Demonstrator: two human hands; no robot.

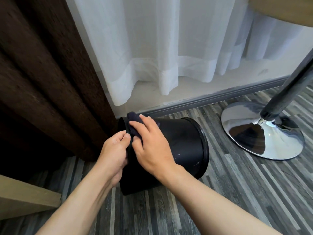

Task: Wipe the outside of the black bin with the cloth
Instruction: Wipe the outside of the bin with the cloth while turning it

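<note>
The black bin [183, 150] lies tipped on its side on the striped wood floor, its open mouth to the left and its base to the right. My left hand [113, 153] grips the bin's rim at the mouth, thumb and fingers pinched over the edge. My right hand [149, 143] lies flat on the bin's upper wall near the rim, pressing a dark cloth [134, 122] against it. Most of the cloth is hidden under my fingers; a bunched end sticks out beyond them.
A brown curtain [42, 82] hangs at the left, right beside the bin's mouth. A sheer white curtain [160, 48] and a grey baseboard [211, 97] lie behind. The chrome base [254, 136] of a stool stands at the right. A light wooden panel [25, 195] is at lower left.
</note>
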